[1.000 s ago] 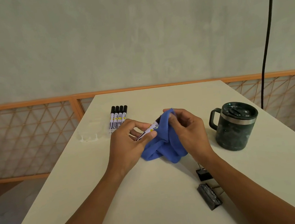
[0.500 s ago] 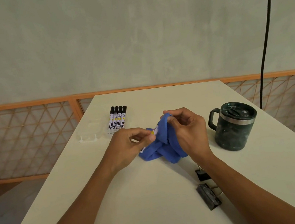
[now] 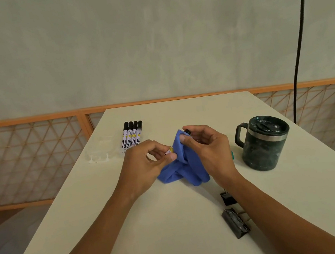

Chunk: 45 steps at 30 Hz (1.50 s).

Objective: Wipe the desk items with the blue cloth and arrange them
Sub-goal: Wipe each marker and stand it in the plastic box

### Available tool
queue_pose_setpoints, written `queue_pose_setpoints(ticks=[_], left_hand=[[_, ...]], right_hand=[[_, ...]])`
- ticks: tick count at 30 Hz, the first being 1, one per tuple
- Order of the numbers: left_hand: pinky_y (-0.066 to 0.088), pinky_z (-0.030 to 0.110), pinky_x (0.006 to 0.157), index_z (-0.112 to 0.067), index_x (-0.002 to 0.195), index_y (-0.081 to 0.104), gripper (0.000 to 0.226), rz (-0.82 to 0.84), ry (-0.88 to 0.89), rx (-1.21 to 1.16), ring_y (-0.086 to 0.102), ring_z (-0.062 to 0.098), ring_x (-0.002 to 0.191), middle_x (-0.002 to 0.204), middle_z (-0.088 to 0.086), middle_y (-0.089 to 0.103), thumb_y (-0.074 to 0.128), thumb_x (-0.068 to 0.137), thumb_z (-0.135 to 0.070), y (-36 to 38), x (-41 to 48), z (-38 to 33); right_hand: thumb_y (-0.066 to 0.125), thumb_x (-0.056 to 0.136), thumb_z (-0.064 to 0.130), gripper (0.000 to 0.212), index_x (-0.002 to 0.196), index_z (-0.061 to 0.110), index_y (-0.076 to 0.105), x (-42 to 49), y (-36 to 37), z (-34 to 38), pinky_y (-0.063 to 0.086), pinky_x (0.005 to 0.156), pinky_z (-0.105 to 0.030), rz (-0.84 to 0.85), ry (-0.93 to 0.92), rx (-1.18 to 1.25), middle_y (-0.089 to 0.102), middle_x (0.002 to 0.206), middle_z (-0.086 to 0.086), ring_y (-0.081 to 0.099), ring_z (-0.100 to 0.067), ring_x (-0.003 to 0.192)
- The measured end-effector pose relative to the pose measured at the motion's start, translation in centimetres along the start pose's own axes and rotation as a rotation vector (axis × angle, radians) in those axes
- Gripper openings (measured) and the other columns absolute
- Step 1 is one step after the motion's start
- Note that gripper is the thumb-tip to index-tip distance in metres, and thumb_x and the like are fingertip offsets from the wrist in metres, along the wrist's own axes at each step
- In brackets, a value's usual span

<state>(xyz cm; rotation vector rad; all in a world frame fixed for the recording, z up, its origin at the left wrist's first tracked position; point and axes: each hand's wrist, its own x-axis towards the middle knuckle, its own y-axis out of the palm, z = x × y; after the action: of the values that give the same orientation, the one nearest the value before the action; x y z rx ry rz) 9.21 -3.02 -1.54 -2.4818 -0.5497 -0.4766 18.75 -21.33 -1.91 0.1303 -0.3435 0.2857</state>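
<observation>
Left of the green mug (image 3: 264, 143), my left hand (image 3: 146, 164) pinches one end of a marker (image 3: 169, 150) between thumb and fingers. My right hand (image 3: 206, 149) pinches the blue cloth (image 3: 180, 171) wrapped round its other end, apparently the black cap. Farther left of the mug, 4 markers (image 3: 132, 136) lie side by side. Nearer me than the mug, 2 binder clips (image 3: 235, 222) lie on the table (image 3: 175, 240).

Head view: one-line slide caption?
Left hand pinches a marker while right hand holds the blue cloth around it; four markers, mug, binder clips on desk.
</observation>
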Motion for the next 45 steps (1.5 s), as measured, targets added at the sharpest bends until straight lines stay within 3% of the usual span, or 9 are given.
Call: queue_pose_setpoints(ticks=[6, 14, 20, 27, 30, 32, 37, 41, 45], left_hand=[[0.046, 0.011, 0.065, -0.027, 0.091, 0.083, 0.013, -0.003, 0.034, -0.005, 0.068, 0.009, 0.082, 0.086, -0.014, 0.075, 0.092, 0.085, -0.022, 0.2, 0.0, -0.2], [0.049, 0.012, 0.066, -0.027, 0.094, 0.084, 0.015, -0.026, -0.010, -0.003, 0.069, 0.011, 0.084, 0.089, -0.012, 0.078, 0.094, 0.083, -0.026, -0.4, 0.2, 0.7], [0.049, 0.014, 0.068, -0.028, 0.093, 0.083, 0.013, -0.010, 0.023, -0.004, 0.070, 0.010, 0.084, 0.089, -0.014, 0.076, 0.093, 0.084, -0.026, 0.1, 0.2, 0.5], [0.047, 0.012, 0.067, -0.028, 0.093, 0.083, 0.014, -0.058, -0.007, -0.039, 0.068, 0.009, 0.081, 0.088, -0.014, 0.077, 0.093, 0.084, -0.026, -0.4, 0.3, 0.4], [0.047, 0.012, 0.068, -0.027, 0.093, 0.083, 0.013, -0.101, -0.020, -0.050, 0.068, 0.011, 0.082, 0.089, -0.014, 0.078, 0.093, 0.084, -0.028, -0.6, 0.5, 0.6], [0.047, 0.011, 0.068, -0.027, 0.093, 0.083, 0.013, -0.124, -0.027, -0.055, 0.069, 0.011, 0.082, 0.089, -0.014, 0.078, 0.093, 0.084, -0.029, -0.6, 0.6, 0.6], [0.048, 0.011, 0.069, -0.029, 0.094, 0.083, 0.013, -0.172, -0.051, -0.074, 0.070, 0.012, 0.084, 0.091, -0.015, 0.079, 0.091, 0.085, -0.032, -0.9, 0.7, 0.7], [0.050, 0.012, 0.071, -0.030, 0.096, 0.082, 0.015, -0.173, -0.057, -0.088, 0.070, 0.011, 0.084, 0.092, -0.014, 0.079, 0.092, 0.085, -0.033, -0.7, 0.5, 0.6], [0.051, 0.015, 0.072, -0.030, 0.095, 0.081, 0.017, -0.184, -0.013, -0.067, 0.068, 0.013, 0.083, 0.094, -0.015, 0.077, 0.094, 0.084, -0.030, -0.4, 0.3, 0.6]], right_hand=[[0.077, 0.099, 0.026, 0.012, 0.107, 0.019, 0.082, 0.5, 0.1, -0.2, 0.058, 0.086, -0.019, -0.065, -0.001, -0.037, 0.082, 0.101, 0.010, 0.078, -0.008, 0.099], [0.085, 0.091, 0.019, 0.025, 0.115, 0.020, 0.080, 0.3, 0.3, -0.4, 0.061, 0.093, -0.024, 0.042, -0.036, -0.035, 0.081, 0.109, 0.011, 0.077, -0.011, 0.105], [0.077, 0.099, 0.025, 0.015, 0.112, 0.018, 0.082, 0.6, -0.2, -0.1, 0.059, 0.088, -0.022, 0.002, -0.047, -0.067, 0.082, 0.103, 0.011, 0.077, -0.008, 0.100], [0.061, 0.109, 0.040, 0.023, 0.103, 0.025, 0.078, 1.1, -1.3, 0.0, 0.059, 0.087, -0.041, -0.105, 0.007, -0.106, 0.079, 0.098, 0.006, 0.074, -0.018, 0.094], [0.070, 0.104, 0.033, 0.012, 0.112, 0.033, 0.080, 1.2, -2.0, 0.2, 0.059, 0.094, -0.036, -0.134, -0.088, -0.203, 0.073, 0.114, 0.017, 0.069, -0.005, 0.105], [0.072, 0.103, 0.024, 0.018, 0.116, 0.033, 0.082, 1.0, -2.0, 0.1, 0.058, 0.092, -0.029, -0.097, -0.162, -0.253, 0.073, 0.117, 0.018, 0.069, -0.004, 0.108], [0.082, 0.095, 0.017, 0.016, 0.104, 0.030, 0.084, 0.5, -1.6, 0.7, 0.056, 0.084, -0.017, -0.037, -0.260, -0.299, 0.080, 0.099, 0.021, 0.075, -0.002, 0.095], [0.086, 0.091, 0.015, 0.016, 0.093, 0.031, 0.083, 0.5, -1.6, 1.2, 0.057, 0.077, -0.018, -0.038, -0.277, -0.329, 0.079, 0.090, 0.020, 0.074, -0.004, 0.085], [0.092, 0.084, 0.026, 0.011, 0.090, 0.030, 0.083, 0.3, -1.6, 1.1, 0.045, 0.071, -0.015, -0.094, -0.347, -0.428, 0.062, 0.088, 0.013, 0.059, -0.007, 0.080]])
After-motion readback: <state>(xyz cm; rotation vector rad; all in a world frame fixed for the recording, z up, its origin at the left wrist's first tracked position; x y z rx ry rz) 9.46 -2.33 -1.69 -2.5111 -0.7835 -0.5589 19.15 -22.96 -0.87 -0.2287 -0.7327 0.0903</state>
